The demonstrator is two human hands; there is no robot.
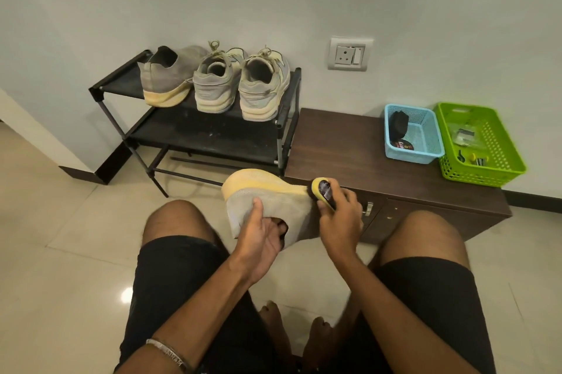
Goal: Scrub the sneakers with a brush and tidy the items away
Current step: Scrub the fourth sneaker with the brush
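My left hand point(261, 240) holds a grey sneaker point(267, 200) at the centre of the frame, fingers tucked into its opening and thumb pressed on the fabric outside. The sneaker is tipped so its yellowed sole faces up and away from me. My right hand point(337, 218) is curled round a brush point(323, 189) with a yellow back, its bristles touching the toe end of the sole, just in front of the dark wooden table point(343, 145).

On the top shelf of the black rack point(194, 127), in the upper left of the frame, stand three more sneakers point(219, 81), heels toward me. At the right of the frame, on the table, a blue basket point(416, 157) holds some dark items, and a green basket point(486, 173) just beside it holds small odds and ends I cannot make out. A wall socket point(349, 54) sits above the table.
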